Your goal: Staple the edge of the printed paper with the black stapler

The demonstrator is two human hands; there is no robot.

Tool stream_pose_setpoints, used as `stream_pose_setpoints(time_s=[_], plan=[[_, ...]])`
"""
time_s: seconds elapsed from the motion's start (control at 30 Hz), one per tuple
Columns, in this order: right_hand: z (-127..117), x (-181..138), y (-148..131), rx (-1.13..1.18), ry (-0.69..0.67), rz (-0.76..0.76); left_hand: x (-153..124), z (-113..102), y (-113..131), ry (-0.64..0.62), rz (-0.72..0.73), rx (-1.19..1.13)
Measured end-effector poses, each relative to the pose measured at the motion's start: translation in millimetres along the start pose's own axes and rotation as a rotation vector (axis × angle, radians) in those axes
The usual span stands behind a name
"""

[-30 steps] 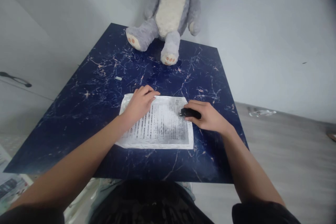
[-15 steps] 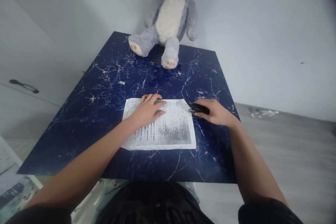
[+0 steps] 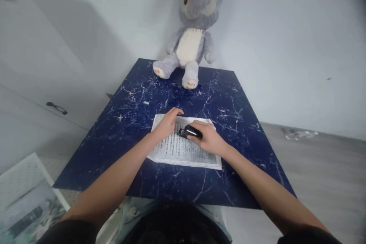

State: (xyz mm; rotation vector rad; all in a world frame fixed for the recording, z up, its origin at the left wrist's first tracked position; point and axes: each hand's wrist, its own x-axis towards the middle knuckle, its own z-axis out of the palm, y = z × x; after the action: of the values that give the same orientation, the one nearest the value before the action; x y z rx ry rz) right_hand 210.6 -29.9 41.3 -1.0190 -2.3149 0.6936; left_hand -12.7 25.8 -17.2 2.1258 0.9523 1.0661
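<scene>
A stack of printed paper sheets (image 3: 197, 156) lies on the dark blue marbled table. My right hand (image 3: 211, 137) is wrapped round a black stapler (image 3: 193, 131), held over the middle of the top sheet with its front end pointing left. Whether the stapler touches the paper I cannot tell. My left hand (image 3: 169, 123) is at the upper left part of the stack, turned on its side. Its upper fingers stretch right over the top edge, holding nothing I can see; the lower fingers are partly hidden.
A grey plush rabbit (image 3: 189, 45) sits at the table's (image 3: 114, 148) back edge against the wall. A small pale piece (image 3: 146, 103) lies left of centre. At lower left stands a white rack (image 3: 23, 183) with things on it. Clear plastic (image 3: 300, 134) lies on the floor at right.
My right hand has brought the stapler left, from beside the stack's right edge to over its middle. My left hand has turned on its side near the top edge. The view has tilted up.
</scene>
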Motion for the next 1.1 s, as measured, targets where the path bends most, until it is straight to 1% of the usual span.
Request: stream_pose_setpoints(time_s=[0.07,0.13,0.17,0.23,0.3,0.33,0.4,0.5,0.6,0.7,0.8,0.87,0.93,1.0,1.03,1.1], plan=[[8.6,4.6,6.1,-0.004,-0.015,0.003,0.3,-3.2,0.0,-0.010,0.002,-0.010],[7.0,4.6,18.3,0.060,-0.052,-0.003,0.4,-3.2,1.5,-0.037,-0.001,-0.022],[3.0,2.6,25.7,0.143,-0.082,-0.014,0.4,-2.5,2.1,-0.045,-0.008,-0.034],[-8.3,-4.0,41.2,0.399,-0.147,-0.027,1.0,-1.1,1.8,-0.042,-0.044,-0.089],[-19.1,-11.4,54.7,0.645,-0.236,-0.006,2.4,0.1,-0.8,-0.027,-0.105,-0.198],[-22.9,-14.4,60.0,0.721,-0.277,0.009,3.3,0.6,-2.7,-0.013,-0.140,-0.272],[-26.3,-18.0,67.1,0.793,-0.328,0.041,5.2,1.6,-6.5,0.023,-0.215,-0.435],[-24.4,-19.1,71.6,0.805,-0.318,0.079,7.6,2.4,-10.1,0.089,-0.317,-0.618],[-22.9,-18.3,72.7,0.761,-0.303,0.075,9.1,1.4,-10.8,0.129,-0.397,-0.689],[-22.0,-17.3,69.3,0.707,-0.274,0.032,9.4,0.1,-10.2,0.143,-0.436,-0.715],[-15.0,-16.2,58.7,0.520,-0.236,-0.048,9.3,-0.1,-8.0,0.143,-0.415,-0.717],[-6.9,-15.9,49.4,0.349,-0.191,-0.045,9.5,-0.2,-5.0,0.163,-0.402,-0.716],[0.9,-16.7,41.5,0.226,-0.107,-0.036,9.8,-0.7,-0.9,0.230,-0.411,-0.764],[5.3,-18.7,36.5,0.113,0.026,-0.100,9.5,-1.2,3.6,0.305,-0.455,-0.892],[5.7,-19.9,34.9,0.030,0.097,-0.156,9.1,-1.2,5.7,0.317,-0.499,-0.979],[3.4,-22.4,32.4,-0.178,0.206,-0.271,8.0,-0.2,9.2,0.262,-0.622,-1.161]])
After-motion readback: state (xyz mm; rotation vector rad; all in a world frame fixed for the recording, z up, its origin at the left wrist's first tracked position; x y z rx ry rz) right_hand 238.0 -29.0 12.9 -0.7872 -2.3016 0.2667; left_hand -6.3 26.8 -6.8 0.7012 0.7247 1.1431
